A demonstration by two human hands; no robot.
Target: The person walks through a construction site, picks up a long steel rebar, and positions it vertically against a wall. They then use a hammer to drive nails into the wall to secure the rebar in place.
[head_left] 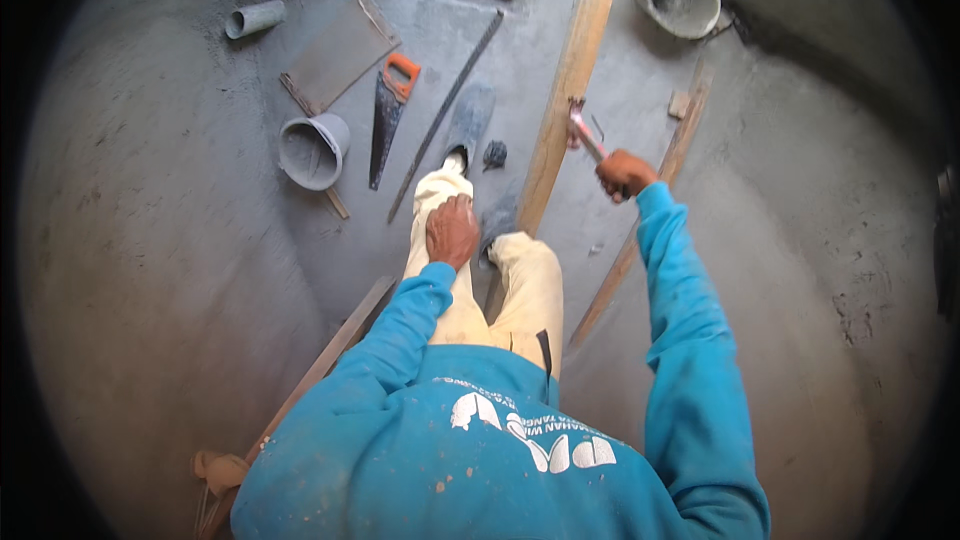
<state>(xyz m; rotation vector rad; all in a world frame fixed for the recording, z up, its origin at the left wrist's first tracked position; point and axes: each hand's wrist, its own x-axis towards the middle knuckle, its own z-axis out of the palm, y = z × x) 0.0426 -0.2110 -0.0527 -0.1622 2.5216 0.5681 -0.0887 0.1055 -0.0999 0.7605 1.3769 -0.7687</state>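
Note:
My right hand (pixel 627 175) is closed round the handle of a hammer (pixel 590 140). The hammer's head lies over the right edge of a long wooden plank (pixel 572 80); I cannot tell whether it touches the wood. A thin bent piece, like a nail or wire, shows beside the hammer. My left hand (pixel 452 231) rests on my left leg near the knee, fingers laid flat over the pale trousers (pixel 465 290), holding nothing. The plank runs from the far edge down to my right foot.
An orange-handled handsaw (pixel 388 125), a dark bar (pixel 450 105), a flat board (pixel 340 55), a grey bucket (pixel 335 130) and a short pipe (pixel 255 19) lie to the left. At the far right stands a second bucket (pixel 715 0). A thin timber strip (pixel 610 280) lies right of the plank.

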